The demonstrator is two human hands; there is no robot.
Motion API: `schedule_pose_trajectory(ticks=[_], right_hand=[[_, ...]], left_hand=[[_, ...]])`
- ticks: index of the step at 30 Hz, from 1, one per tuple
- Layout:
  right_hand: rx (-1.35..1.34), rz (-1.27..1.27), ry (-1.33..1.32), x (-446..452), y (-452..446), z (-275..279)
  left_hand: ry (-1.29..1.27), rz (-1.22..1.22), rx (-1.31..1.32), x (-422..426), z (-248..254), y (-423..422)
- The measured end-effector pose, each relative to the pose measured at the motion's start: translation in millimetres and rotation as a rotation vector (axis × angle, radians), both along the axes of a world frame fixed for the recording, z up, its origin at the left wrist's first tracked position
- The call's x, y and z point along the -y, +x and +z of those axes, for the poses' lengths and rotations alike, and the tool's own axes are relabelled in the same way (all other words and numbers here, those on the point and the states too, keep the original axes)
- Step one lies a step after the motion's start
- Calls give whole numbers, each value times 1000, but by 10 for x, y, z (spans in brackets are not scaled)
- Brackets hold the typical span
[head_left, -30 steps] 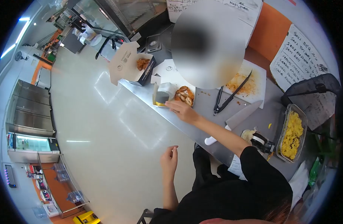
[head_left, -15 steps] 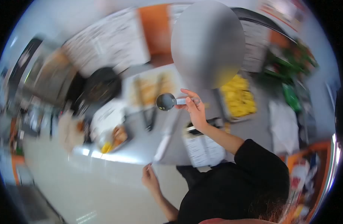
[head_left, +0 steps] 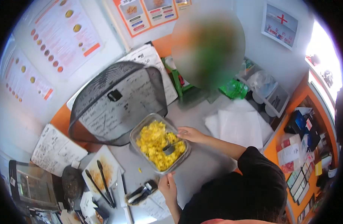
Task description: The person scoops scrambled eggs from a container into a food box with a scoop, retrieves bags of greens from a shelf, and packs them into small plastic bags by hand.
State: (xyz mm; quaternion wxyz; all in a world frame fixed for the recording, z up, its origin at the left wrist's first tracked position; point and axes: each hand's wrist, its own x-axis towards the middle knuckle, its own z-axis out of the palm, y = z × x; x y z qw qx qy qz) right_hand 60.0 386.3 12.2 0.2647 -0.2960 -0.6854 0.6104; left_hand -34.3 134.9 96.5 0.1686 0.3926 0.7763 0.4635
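Note:
A clear plastic container (head_left: 134, 143) full of yellow food pieces (head_left: 153, 140), perhaps cut fruit or vegetable, sits tilted on the grey table. A dark measuring scoop (head_left: 168, 149) rests among the pieces, its handle pointing to the right rim. My right hand (head_left: 191, 134) is at the container's right side, fingers closed at the rim near that handle. My left hand (head_left: 168, 188) is at the near corner, thumb and fingertips closed against the edge. Parts of both hands' fingers are hidden by the container wall.
A black mesh food cover (head_left: 119, 104) stands behind the container. To the left are a stained cutting board (head_left: 115, 164), black tongs (head_left: 104, 184), a white-handled knife (head_left: 123, 194) and a black pan (head_left: 72, 183). White sheets (head_left: 238, 127) lie at right, near grey bins (head_left: 268, 89).
The view has swung to the right. My right hand has let go of the scoop, which now lies in the container. Both hands have come to the container's edges.

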Motion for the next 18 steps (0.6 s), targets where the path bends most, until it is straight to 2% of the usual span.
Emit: schedule_pose_trajectory(ticks=[1, 2, 4, 5, 7, 9, 12, 13, 15, 16, 17, 18], right_hand=[[68, -28, 52, -193, 35, 10], [22, -36, 57, -381, 64, -2], [-83, -50, 61, -774, 75, -45], [-30, -160, 190, -950, 69, 31], [71, -390, 446, -1351, 61, 388], [31, -577, 626, -1837, 44, 611], [-230, -501, 372, -2054, 45, 878], [-112, -445, 341, -1956, 103, 951], [-42, -279, 565, -1676, 290, 858], [12, -193, 644, -1480, 413, 838], [190, -115, 598, -1264, 560, 785], [362, -37, 542, -1031, 738, 696]], left_hand=[[-41, -5, 45, -78, -10, 67], [-92, -5, 89, -130, -45, 113], [-110, -62, -8, -123, -259, 133], [-151, -91, -49, -99, -318, 132], [-394, -154, -42, -51, -241, 166], [-455, -199, -40, 94, -451, 138], [-591, -278, 35, -52, -319, 149], [-633, -314, 63, -117, -273, 169], [-709, -391, 127, -210, -227, 267], [-724, -520, -6, -82, -572, 231], [-721, -641, -143, 39, -904, 196], [-613, -674, -123, 31, -974, 241]])
